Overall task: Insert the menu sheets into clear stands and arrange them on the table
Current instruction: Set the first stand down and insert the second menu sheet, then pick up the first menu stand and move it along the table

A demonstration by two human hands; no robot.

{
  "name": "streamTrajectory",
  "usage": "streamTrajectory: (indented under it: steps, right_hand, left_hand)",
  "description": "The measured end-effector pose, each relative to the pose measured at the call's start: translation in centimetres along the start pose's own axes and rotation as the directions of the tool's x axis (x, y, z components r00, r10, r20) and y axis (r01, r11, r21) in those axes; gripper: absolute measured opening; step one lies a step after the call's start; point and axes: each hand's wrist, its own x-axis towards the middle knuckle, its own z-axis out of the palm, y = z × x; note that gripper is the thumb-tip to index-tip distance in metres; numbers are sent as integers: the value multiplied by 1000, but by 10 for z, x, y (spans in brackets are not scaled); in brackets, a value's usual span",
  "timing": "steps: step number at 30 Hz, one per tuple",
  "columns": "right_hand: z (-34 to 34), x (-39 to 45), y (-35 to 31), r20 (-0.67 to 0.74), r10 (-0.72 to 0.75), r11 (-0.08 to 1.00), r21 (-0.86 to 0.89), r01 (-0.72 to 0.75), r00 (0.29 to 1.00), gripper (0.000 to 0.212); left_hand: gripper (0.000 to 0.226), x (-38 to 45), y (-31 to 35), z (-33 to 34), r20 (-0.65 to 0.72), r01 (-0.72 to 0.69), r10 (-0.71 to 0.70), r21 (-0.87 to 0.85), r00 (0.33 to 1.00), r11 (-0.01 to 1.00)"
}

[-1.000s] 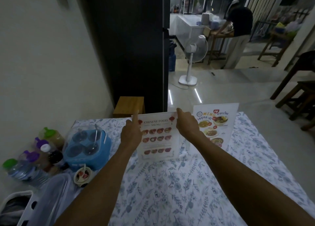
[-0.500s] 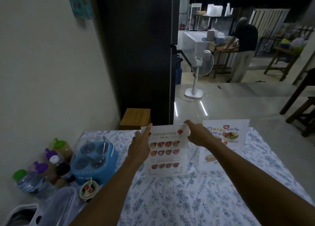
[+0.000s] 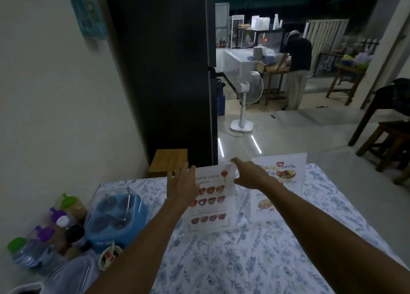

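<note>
A Chinese food menu in a clear stand (image 3: 213,201) is upright on the table with the floral cloth (image 3: 233,260). My left hand (image 3: 183,186) hovers at its upper left corner, fingers spread, holding nothing. At the stand's upper right corner my right hand (image 3: 248,174) has its fingers apart; whether they touch the top edge I cannot tell. A second stand with a Thai menu (image 3: 286,178) is upright to the right, partly behind my right forearm.
Sauce bottles (image 3: 55,227), a blue condiment caddy (image 3: 117,218) and a small bowl (image 3: 108,256) crowd the table's left side. A wooden stool (image 3: 169,161) sits beyond the far edge, beside a dark pillar. A white fan (image 3: 246,103) and a person (image 3: 297,72) are further back.
Both hands have opened and come off the Chinese menu stand's top corners. The camera has tilted up, so the table sits lower in view.
</note>
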Motion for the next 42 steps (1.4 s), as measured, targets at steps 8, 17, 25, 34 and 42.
streamTrajectory:
  steps: [8, 17, 25, 34, 42]
  right_hand:
    - [-3, -12, 2, 3, 1, 1000, -12, -1, 1000, 72]
    - [-9, -24, 9, -20, 12, 1000, 20, -11, 1000, 75]
    - [-17, -58, 46, -79, 69, 997, 47, -65, 994, 80]
    - [-14, -97, 142, 14, 251, 966, 54, -251, 968, 81]
    - [-2, -76, 232, 29, 475, 874, 98, -476, 879, 65]
  left_hand:
    - [65, 0, 9, 1, 25, -58, 57, 12, 998, 998]
    - [69, -6, 33, -3, -11, -88, 89, 41, 996, 995]
    - [52, -12, 98, 10, -131, -171, 165, -41, 978, 984]
    - [70, -11, 177, 73, 106, -103, 155, -381, 982, 919]
    - [104, 23, 203, 118, 293, 223, -82, -490, 952, 843]
